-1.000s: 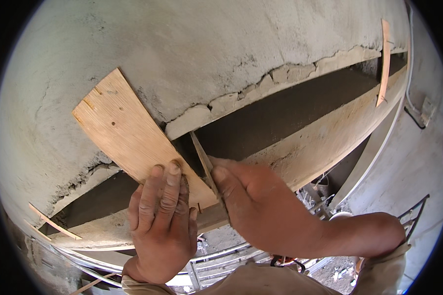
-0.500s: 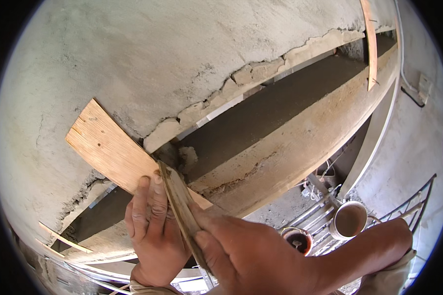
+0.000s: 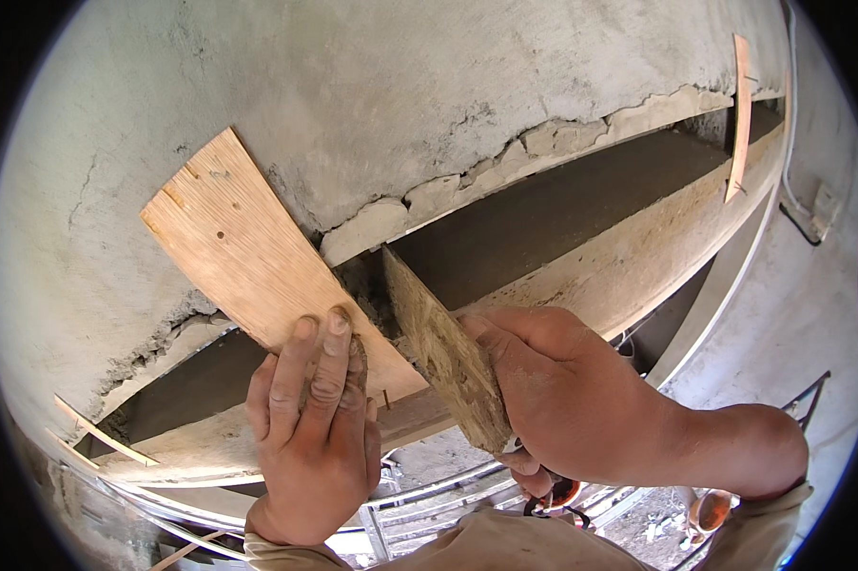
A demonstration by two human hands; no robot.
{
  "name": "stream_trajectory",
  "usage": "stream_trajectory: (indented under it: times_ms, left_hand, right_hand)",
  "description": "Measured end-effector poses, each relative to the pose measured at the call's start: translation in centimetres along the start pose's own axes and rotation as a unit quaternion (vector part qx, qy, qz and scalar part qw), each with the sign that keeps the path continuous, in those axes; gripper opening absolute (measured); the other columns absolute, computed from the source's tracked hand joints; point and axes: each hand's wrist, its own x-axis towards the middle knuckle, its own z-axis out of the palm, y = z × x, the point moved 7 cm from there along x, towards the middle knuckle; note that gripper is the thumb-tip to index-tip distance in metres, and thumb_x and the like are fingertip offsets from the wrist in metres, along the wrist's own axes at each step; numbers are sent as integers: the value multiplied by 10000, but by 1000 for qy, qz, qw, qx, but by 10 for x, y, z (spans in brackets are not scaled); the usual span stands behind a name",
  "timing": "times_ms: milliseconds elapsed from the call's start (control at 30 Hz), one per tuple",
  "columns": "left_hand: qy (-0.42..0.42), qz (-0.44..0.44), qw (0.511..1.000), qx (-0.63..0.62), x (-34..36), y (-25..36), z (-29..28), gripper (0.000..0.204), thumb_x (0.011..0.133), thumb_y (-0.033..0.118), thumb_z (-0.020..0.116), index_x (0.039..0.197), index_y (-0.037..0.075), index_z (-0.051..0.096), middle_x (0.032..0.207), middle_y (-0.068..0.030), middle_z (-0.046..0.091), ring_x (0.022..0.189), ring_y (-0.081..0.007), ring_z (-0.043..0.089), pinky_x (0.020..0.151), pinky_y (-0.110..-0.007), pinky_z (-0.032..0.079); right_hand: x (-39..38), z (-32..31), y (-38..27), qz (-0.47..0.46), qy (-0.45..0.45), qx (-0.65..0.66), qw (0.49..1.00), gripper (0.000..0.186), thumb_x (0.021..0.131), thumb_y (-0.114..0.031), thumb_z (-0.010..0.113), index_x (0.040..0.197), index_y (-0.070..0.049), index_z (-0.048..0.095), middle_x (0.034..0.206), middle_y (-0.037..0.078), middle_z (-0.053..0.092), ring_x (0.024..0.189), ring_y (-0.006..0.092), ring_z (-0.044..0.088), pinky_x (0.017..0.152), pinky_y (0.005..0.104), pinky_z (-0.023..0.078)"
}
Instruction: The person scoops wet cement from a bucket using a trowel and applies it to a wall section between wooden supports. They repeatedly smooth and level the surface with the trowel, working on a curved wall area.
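Observation:
A broad light-brown wooden board (image 3: 234,224) slants across the cement-grey wall and over the long opening in it. My left hand (image 3: 315,428) presses against the board's lower part, its fingers lying together on the wood and its thumb low at the side. A nail (image 3: 386,400) sticks out near the board's lower end. To the right, my right hand (image 3: 553,381) is closed around a flat, rough piece of wood (image 3: 448,357) stained with dried mortar. This piece stands tilted beside the board, its far end close to the opening.
Grey wet-looking mortar (image 3: 562,214) fills the opening below a broken plaster edge (image 3: 534,143). A narrow wooden strip (image 3: 739,114) with nails crosses its right end; another strip (image 3: 106,430) crosses the left. A concrete ledge (image 3: 629,233) runs along the front. Below stands an orange-brown bucket (image 3: 710,511).
The piece of wood in my right hand has swung right, away from the board, and turned its broad face into view. My left hand stays on the board. The whole view has shifted slightly.

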Motion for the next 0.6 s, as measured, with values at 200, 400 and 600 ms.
stream_trajectory:
  times_ms: [200, 400, 600]
  left_hand:
    - [4, 5, 1000, 20, 1, 0, 0, 444, 771, 69, 669, 1193, -65, 704, 1499, -151, 538, 1425, -349, 429, 1079, -508, 398]
    - [2, 9, 999, 38, 5, 5, -1, 403, 814, 77, 644, 1183, -74, 703, 1477, -163, 555, 1413, -368, 436, 1068, -521, 407]
    - [-15, 10, 998, 64, 4, 6, 2, 354, 886, 106, 619, 1191, -48, 709, 1482, -182, 541, 1396, -400, 437, 1057, -536, 394]
  right_hand:
    - [5, 12, 11, -55, -2, 8, 998, 347, 1125, -200, 335, 1304, 22, 533, 606, 56, 515, 458, 125, 509, 427, 295, 448]
    - [9, 17, 17, -258, 77, -107, 957, 234, 1069, -149, 433, 1125, 53, 537, 717, 210, 594, 684, 362, 630, 653, 449, 498]
    - [-1, 26, 17, -298, 60, -186, 934, 381, 1082, -166, 449, 1377, 70, 501, 781, 170, 629, 716, 220, 669, 645, 353, 517]
